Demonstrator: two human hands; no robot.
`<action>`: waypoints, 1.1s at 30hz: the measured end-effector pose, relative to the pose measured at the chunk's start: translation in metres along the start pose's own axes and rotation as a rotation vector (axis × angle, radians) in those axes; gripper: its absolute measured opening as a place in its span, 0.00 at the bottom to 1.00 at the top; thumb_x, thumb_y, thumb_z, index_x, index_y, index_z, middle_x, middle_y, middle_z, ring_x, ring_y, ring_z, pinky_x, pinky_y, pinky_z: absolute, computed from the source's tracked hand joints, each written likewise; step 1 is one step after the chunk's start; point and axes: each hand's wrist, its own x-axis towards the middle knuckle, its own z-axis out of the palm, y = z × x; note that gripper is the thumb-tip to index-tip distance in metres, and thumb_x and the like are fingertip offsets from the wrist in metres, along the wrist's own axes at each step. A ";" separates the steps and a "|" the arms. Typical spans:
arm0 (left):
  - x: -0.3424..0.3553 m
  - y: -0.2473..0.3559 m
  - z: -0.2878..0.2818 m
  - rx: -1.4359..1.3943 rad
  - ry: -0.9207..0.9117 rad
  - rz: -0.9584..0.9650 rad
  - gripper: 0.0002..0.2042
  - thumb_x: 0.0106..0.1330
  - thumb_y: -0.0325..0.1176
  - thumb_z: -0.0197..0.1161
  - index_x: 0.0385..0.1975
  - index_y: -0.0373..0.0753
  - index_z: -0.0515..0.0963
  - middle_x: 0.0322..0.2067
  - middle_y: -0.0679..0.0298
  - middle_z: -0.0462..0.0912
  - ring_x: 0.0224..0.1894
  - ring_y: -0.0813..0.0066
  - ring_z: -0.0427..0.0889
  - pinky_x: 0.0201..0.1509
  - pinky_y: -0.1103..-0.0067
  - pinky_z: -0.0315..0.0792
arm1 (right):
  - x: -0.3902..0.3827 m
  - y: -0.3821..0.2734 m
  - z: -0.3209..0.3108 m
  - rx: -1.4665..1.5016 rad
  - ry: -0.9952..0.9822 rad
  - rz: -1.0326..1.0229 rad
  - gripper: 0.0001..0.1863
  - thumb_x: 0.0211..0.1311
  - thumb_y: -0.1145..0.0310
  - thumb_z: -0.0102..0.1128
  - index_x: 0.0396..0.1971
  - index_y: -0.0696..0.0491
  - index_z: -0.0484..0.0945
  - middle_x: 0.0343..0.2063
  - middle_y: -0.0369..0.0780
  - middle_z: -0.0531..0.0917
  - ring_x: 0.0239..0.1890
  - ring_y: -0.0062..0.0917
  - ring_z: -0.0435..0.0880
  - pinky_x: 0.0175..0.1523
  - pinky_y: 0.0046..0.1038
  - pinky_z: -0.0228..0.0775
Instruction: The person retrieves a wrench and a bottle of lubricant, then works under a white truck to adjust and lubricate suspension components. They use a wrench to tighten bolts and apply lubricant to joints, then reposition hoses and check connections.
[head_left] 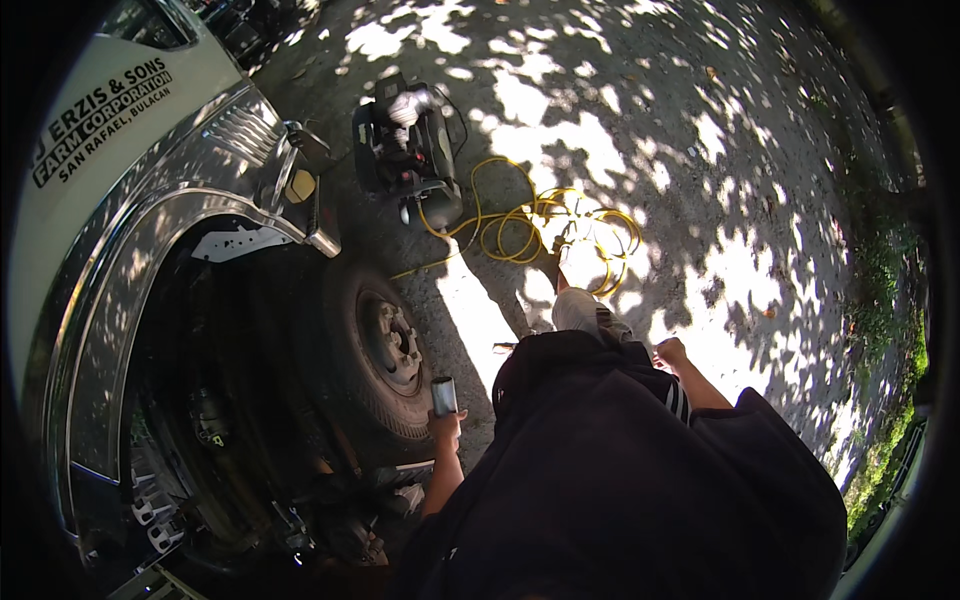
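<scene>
My left hand (449,426) is wrapped round a short silver metal cylinder (444,394), its dark round end facing up. The hand is just right of a truck wheel (392,345), whose rusty hub and lug nuts face outward. At this angle I cannot tell whether the cylinder touches the tyre. My right hand (670,354) hangs by my right side, apart from the vehicle, with its fingers curled closed. Whatever it may hold is hidden.
A shiny metal fender (130,255) arches over the wheel on the left. An air compressor (432,160) stands ahead on the sun-dappled ground. From it, a yellow hose (520,215) lies in loose loops near my foot. Grass (880,440) edges the right side.
</scene>
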 end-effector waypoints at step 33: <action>0.160 0.439 0.245 0.173 -0.104 -0.060 0.51 0.36 0.37 0.87 0.67 0.36 0.67 0.60 0.51 0.78 0.62 0.53 0.77 0.64 0.62 0.71 | 0.310 -0.602 -0.127 -0.027 -0.134 -0.516 0.20 0.61 0.57 0.66 0.44 0.58 0.86 0.33 0.45 0.90 0.31 0.33 0.90 0.44 0.34 0.81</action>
